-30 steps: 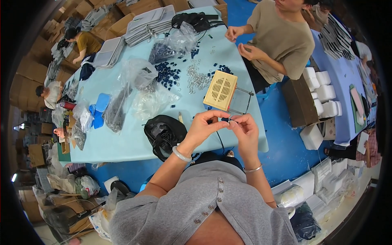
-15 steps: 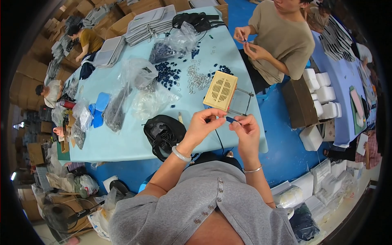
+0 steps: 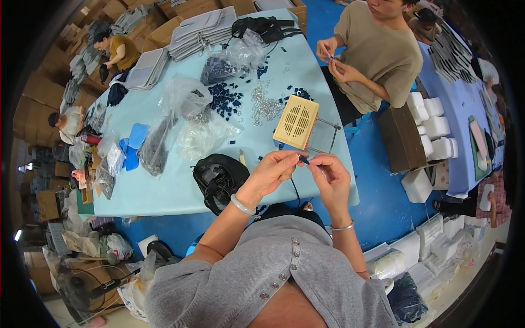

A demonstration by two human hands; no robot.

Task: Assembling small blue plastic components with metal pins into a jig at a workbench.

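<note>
In front of my body, above the table's near edge, both hands meet over a short dark blue fabric strip (image 3: 304, 159). My right hand (image 3: 332, 174) pinches the strip between thumb and forefinger. The fingers of my left hand (image 3: 273, 170) are pressed together at the strip's other end; a tiny pale glint shows there, too small to name. Just beyond my hands stands a cream-coloured box with a slotted top (image 3: 296, 123) and a metal frame at its right side. Farther off lie a pile of dark blue strips (image 3: 225, 100) and a heap of small shiny rings (image 3: 266, 105).
A black bag (image 3: 220, 183) lies left of my hands on the light blue tablecloth (image 3: 158, 197). Clear plastic bags (image 3: 205, 136) and stacked grey panels (image 3: 199, 34) are farther back. Across the right edge, a co-worker (image 3: 377, 54) handles something small. White foam blocks (image 3: 436, 126) stand right.
My hands have drawn closer together, and the blue strip now points up toward my left fingertips. The co-worker's hands have shifted slightly right. A person at far left has raised their arms.
</note>
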